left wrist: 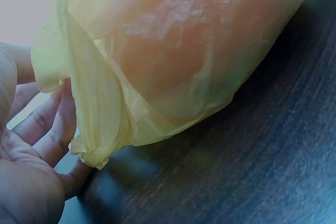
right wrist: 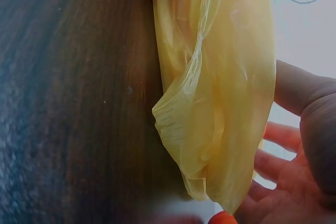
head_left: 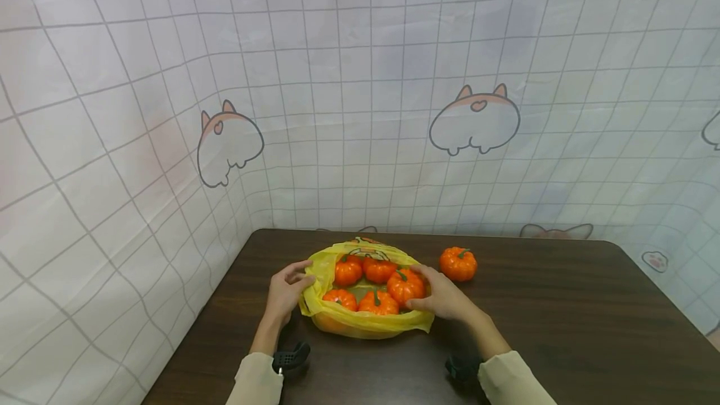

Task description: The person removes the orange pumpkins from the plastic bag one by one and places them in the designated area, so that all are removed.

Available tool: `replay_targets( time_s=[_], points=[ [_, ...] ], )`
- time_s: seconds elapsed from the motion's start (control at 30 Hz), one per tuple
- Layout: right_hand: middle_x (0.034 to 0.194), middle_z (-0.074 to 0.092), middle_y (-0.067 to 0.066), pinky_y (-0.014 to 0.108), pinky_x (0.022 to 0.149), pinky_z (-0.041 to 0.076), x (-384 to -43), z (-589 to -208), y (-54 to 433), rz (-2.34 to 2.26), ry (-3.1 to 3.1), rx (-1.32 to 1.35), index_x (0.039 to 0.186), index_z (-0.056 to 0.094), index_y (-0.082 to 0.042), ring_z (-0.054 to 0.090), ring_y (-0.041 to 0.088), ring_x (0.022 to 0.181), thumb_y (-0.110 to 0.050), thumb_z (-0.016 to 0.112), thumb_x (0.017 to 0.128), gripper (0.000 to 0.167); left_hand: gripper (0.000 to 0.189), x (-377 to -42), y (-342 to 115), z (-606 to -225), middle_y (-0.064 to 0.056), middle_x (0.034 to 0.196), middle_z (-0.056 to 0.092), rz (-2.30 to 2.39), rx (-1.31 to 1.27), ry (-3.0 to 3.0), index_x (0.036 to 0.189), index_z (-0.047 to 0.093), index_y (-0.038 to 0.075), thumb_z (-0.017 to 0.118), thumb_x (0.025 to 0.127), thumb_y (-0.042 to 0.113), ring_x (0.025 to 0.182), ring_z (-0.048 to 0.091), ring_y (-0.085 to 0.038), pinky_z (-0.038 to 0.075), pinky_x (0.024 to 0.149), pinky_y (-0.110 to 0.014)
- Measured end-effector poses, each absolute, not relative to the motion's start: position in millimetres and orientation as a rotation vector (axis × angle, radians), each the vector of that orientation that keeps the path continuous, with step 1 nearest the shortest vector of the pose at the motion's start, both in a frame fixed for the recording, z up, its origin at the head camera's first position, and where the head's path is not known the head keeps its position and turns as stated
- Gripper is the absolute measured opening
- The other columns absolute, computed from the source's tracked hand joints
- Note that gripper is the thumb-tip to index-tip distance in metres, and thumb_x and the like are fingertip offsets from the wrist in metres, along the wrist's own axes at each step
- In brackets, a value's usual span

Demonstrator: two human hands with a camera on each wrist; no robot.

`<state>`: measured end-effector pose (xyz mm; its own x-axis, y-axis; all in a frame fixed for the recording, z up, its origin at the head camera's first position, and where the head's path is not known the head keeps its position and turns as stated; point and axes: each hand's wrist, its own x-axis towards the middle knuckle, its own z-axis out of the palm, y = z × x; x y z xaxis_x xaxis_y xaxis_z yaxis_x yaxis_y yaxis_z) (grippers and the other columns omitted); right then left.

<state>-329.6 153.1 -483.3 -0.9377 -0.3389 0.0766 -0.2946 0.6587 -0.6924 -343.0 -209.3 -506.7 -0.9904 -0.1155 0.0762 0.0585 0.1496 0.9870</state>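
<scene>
A yellow plastic bag (head_left: pixel 360 329) stands on the table with its mouth spread wide. Inside it lie several small orange pumpkins (head_left: pixel 378 302) with green stems. At the bag's left rim, my left hand (head_left: pixel 285 289) holds the plastic with its fingertips. My right hand (head_left: pixel 447 292) reaches over the right rim, thumb and fingers about a pumpkin (head_left: pixel 406 287) in the bag. In the left wrist view, folds of the yellow bag (left wrist: pixel 100 108) hide some fingertips. Plastic also covers the right fingertips in the right wrist view, beside the right hand (right wrist: pixel 294 166).
One more small pumpkin (head_left: pixel 458 264) sits on the table outside the bag, just beyond my right hand. The dark wooden table (head_left: pixel 562 317) extends to the right. A white grid-patterned cloth (head_left: pixel 360 111) with cartoon animals hangs behind and to the left.
</scene>
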Motion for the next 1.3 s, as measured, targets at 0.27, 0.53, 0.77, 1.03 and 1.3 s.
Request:
replay_targets(
  time_s=[0.27, 0.53, 0.77, 1.03, 1.3],
  points=[
    [0.150, 0.052, 0.020, 0.061, 0.111, 0.040, -330.5, -483.7, 153.1, -1.153, 2.810, -0.550, 0.151, 0.047, -0.005, 0.051, 0.041, 0.135, -0.029, 0.083, 0.086, 0.078, 0.036, -343.3, -209.4, -507.0, -0.010, 0.097, 0.074, -1.960, 0.058, -2.275, 0.130, 0.070, 0.012, 0.071, 0.095, 0.007, 0.080, 0.068, -0.015, 0.057, 0.068, -0.026],
    [0.147, 0.053, 0.019, 0.061, 0.110, 0.041, -330.2, -483.9, 152.8, -1.141, 2.822, -0.565, 0.151, 0.047, -0.006, 0.052, 0.040, 0.132, -0.028, 0.084, 0.085, 0.078, 0.036, -343.4, -208.6, -506.9, -0.011, 0.098, 0.074, -1.952, 0.061, -2.276, 0.130, 0.070, 0.012, 0.071, 0.095, 0.006, 0.080, 0.068, -0.015, 0.057, 0.068, -0.026],
    [0.142, 0.054, 0.019, 0.060, 0.109, 0.042, -330.4, -485.4, 153.1, -1.130, 2.838, -0.611, 0.151, 0.048, -0.006, 0.054, 0.038, 0.129, -0.027, 0.085, 0.084, 0.079, 0.036, -342.9, -207.7, -506.5, -0.009, 0.094, 0.074, -1.941, 0.064, -2.277, 0.130, 0.070, 0.011, 0.071, 0.094, 0.006, 0.078, 0.068, -0.013, 0.057, 0.067, -0.025],
    [0.145, 0.053, 0.017, 0.060, 0.110, 0.041, -330.6, -485.0, 154.6, -1.158, 2.825, -0.587, 0.150, 0.049, -0.009, 0.052, 0.037, 0.132, -0.028, 0.085, 0.084, 0.078, 0.036, -342.9, -206.9, -506.6, -0.008, 0.094, 0.074, -1.926, 0.078, -2.288, 0.129, 0.071, 0.013, 0.071, 0.094, 0.007, 0.081, 0.068, -0.015, 0.057, 0.069, -0.025],
    [0.152, 0.051, 0.017, 0.061, 0.112, 0.039, -331.4, -485.6, 154.2, -1.149, 2.819, -0.538, 0.150, 0.049, -0.011, 0.050, 0.041, 0.138, -0.031, 0.085, 0.084, 0.078, 0.036, -343.5, -207.3, -506.9, -0.008, 0.095, 0.074, -1.917, 0.073, -2.302, 0.130, 0.070, 0.014, 0.071, 0.095, 0.007, 0.081, 0.068, -0.015, 0.058, 0.070, -0.026]
  ],
)
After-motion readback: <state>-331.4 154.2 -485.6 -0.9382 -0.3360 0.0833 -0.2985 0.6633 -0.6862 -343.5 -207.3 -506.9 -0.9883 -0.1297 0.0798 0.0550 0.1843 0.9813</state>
